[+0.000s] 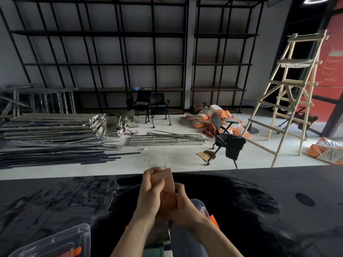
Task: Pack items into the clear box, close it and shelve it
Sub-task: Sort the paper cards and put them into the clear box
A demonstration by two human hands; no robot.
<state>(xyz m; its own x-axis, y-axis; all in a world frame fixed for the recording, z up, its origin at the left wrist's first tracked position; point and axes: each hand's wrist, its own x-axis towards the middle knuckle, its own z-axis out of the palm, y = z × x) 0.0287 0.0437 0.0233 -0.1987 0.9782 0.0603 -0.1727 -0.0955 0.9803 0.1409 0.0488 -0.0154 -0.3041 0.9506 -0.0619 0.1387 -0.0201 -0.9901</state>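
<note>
Both my hands hold a flat pinkish-brown packet point(168, 190) upright over the dark table. My left hand point(151, 193) grips its left side and top, and my right hand point(182, 203) grips its lower right edge. Beneath my wrists lies the clear box point(199, 205) with orange latches, mostly hidden by my arms; some items inside it show between my forearms. The clear lid point(61, 242) with an orange clip rests at the bottom left.
The black table point(278, 191) spreads across the foreground. Beyond it are black metal shelves point(111, 62) against the wall, stacked metal bars point(55, 138), office chairs point(225, 140), orange sacks point(209, 115) and a wooden ladder point(289, 97).
</note>
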